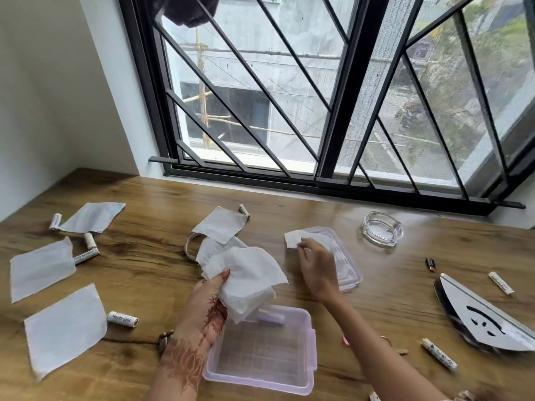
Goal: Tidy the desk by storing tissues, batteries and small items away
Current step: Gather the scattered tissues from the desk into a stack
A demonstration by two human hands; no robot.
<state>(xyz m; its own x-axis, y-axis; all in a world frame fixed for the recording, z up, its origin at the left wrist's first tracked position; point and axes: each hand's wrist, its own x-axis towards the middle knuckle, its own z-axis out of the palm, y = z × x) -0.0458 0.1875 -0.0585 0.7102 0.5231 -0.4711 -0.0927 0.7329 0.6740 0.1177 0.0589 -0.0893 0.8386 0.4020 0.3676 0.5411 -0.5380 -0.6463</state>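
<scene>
My left hand [207, 302] grips a bunch of white tissues [250, 277] above the far edge of an open clear plastic box [292, 380] near the desk's front. My right hand [317, 267] pinches a single tissue [295, 238] lying on the box's clear lid [351, 277]. More loose tissues lie flat at the centre [221, 228] and at the left [92, 217] [40, 269] [65, 328]. White batteries are scattered at the left [55, 221] [89, 240] [85, 256] [123, 319], by the centre tissue [244, 210] and at the right [500, 282] [438, 354].
A glass ashtray [382, 231] stands at the back right. A metal napkin holder [486, 316] lies tipped at the right edge, with a small dark item [430, 264] near it. A band loop [189, 246] pokes out under the centre tissues. The barred window runs behind the wooden desk [162, 198].
</scene>
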